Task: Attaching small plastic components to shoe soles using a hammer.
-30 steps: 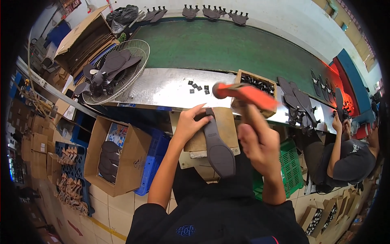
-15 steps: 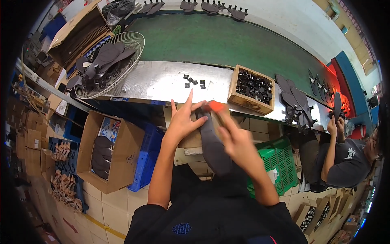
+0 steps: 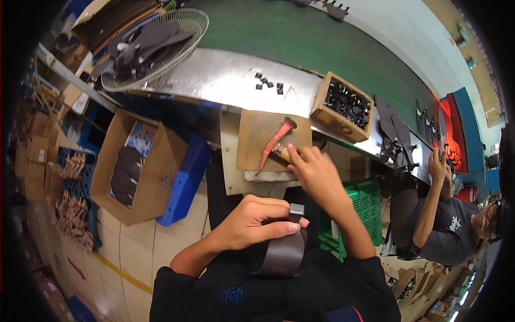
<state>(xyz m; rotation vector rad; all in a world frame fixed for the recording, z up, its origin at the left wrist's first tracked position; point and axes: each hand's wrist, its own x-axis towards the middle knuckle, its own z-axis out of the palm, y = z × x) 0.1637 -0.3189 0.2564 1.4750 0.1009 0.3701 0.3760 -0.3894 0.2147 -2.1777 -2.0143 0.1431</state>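
Note:
My left hand [image 3: 248, 225] is closed around the heel end of a dark grey shoe sole [image 3: 283, 258], held close to my chest. A black square heel tip [image 3: 296, 211] faces up between its fingers and thumb. A hammer [image 3: 275, 141] with a red head and a patterned brown handle lies on a brown board [image 3: 249, 134] in front of me. My right hand [image 3: 320, 177] has its thumb and fingers around the end of the handle; its palm side is hidden.
Loose black heel tips [image 3: 266, 82] lie on the metal bench edge [image 3: 214, 75]. Beside them stands a wooden box [image 3: 346, 126] of black pieces. A wire fan-guard basket [image 3: 201, 32] holds soles. Left is a cardboard box [image 3: 155, 182]; right, a green crate [image 3: 365, 209] and a co-worker [image 3: 450, 225].
The sole has come off the board toward my chest, now gripped by the left hand. The hammer, raised in my right hand before, is down on the board.

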